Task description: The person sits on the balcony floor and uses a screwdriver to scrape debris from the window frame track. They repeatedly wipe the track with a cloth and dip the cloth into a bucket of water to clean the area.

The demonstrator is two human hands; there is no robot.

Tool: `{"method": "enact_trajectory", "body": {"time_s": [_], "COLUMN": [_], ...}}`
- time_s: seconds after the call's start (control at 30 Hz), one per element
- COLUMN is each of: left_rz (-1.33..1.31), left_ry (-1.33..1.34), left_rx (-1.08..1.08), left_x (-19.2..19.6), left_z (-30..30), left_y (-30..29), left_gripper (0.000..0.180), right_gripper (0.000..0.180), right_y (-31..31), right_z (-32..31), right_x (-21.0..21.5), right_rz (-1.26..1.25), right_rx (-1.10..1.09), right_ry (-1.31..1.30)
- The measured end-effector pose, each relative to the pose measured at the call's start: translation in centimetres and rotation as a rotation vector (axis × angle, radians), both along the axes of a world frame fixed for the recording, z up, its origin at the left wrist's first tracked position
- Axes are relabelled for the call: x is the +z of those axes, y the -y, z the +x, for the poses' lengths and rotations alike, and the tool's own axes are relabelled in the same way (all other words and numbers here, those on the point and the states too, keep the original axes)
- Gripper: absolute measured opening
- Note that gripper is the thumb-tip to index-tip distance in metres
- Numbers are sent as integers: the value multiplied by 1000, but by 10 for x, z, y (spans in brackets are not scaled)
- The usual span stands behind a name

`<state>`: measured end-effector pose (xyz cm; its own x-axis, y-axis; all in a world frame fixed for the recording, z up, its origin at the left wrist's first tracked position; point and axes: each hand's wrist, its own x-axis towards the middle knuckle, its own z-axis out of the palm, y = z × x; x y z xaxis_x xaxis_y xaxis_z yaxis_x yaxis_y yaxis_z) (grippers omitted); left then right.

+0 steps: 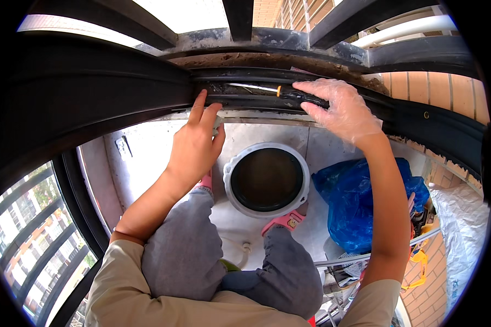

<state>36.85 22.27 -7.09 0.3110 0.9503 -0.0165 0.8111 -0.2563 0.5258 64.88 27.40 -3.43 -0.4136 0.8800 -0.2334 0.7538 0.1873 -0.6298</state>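
- Apparently, work at the window track (245, 102) was only partway along: grime (219, 88) seemed to be left in the groove, though how much of it had been dealt with could not be told.
- The screwdriver (279, 91) lay lengthwise along the track on the far side, its tip toward the left.
- The right hand (335, 106), in a clear glove (348, 97), was curled around the dark handle.
- The left hand (195, 140) had its index finger stretched to the track near the tip, the other fingers partly bent; a small grey-green thing (218, 128) showed beside its palm, but whether it was gripped could not be told.
- A white bucket (228, 185) of murky water (267, 180) stood between the pink slippers (283, 220), taking up foot room on the near side.
- To the right, a blue bag (349, 191) lay partly behind the right forearm (387, 201), with a whitish sack (463, 234) farther right.
- Beyond the track, railing bars (239, 19) limited reach on the far side.
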Motion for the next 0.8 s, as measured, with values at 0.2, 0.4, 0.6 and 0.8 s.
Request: {"method": "enact_trajectory", "body": {"time_s": [0.2,0.4,0.6,0.8], "left_rz": [6,-26,-30,-146], "left_ry": [-46,-62,-5,88], "left_rx": [-7,3,-13,-62], "left_x": [-6,-8,-12,-5], "left_z": [1,4,1,19], "left_y": [-9,-12,-18,-19], "left_gripper": [32,30,28,31], "right_gripper": [35,34,32,33], "right_y": [0,-3,6,25], "right_z": [-9,-24,-21,16], "right_x": [-13,-22,-10,9], "right_rz": [25,212,206,91], "right_rx": [57,99,22,-82], "right_ry": [-85,-63,-45,62]}}
